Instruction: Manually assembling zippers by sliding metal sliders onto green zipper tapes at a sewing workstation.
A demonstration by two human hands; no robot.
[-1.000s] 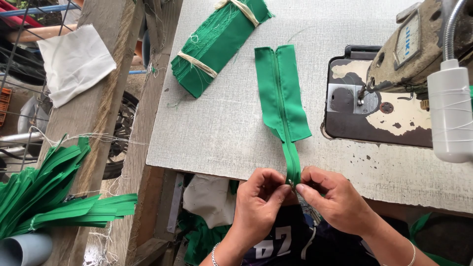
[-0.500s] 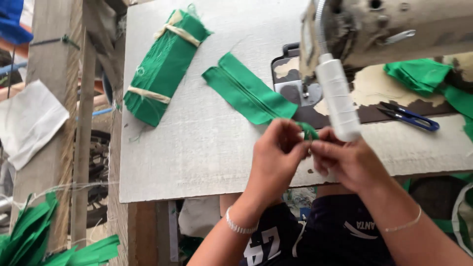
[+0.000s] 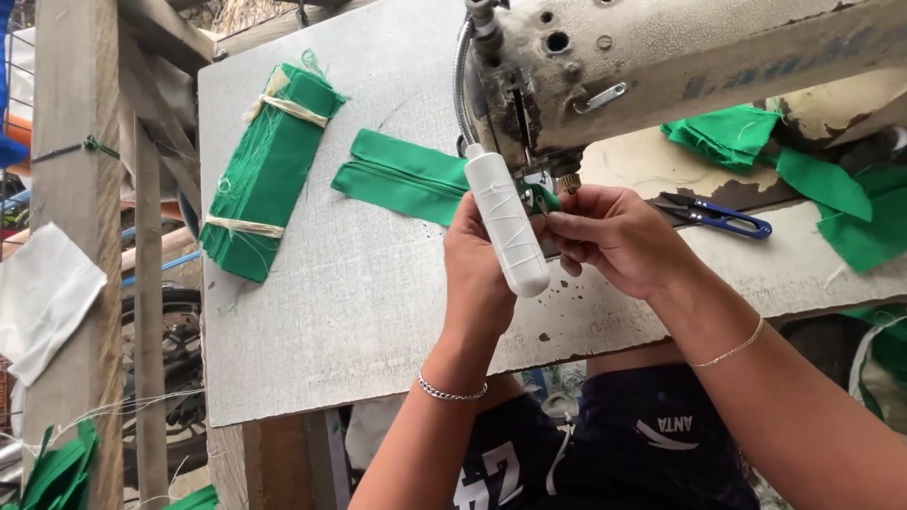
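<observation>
— Left hand (image 3: 479, 274)?
— Raised at the sewing machine's needle area, fingers curled and pinched on the near end of the green fabric strip (image 3: 404, 177). Partly hidden behind the white lamp tube (image 3: 505, 219) hanging in front.

— Right hand (image 3: 612, 236)?
— Just beside the left, fingertips closed on the same bit of green cloth, right under the machine head (image 3: 661, 66). Chain bracelets on both wrists.

— And the strip itself?
— Lying flat on the grey table (image 3: 331, 312), running away to the left from the pinched end, folded double with a seam down the middle. Exact grip hard to tell behind the tube.

— Around that?
— Blue-handled thread snips (image 3: 720, 216) on the machine bed, near the right hand but apart from it. Further right, loose green cloth pieces (image 3: 803, 161) piled on the bed. Far left on the table, a bundle of green strips (image 3: 269, 170) tied with pale string at both ends, well apart from the hands.

— Beyond the table?
— Wooden post (image 3: 80, 189) at the left, white cloth (image 3: 42, 302) hanging by it, more green scraps (image 3: 61, 467) down low.
</observation>
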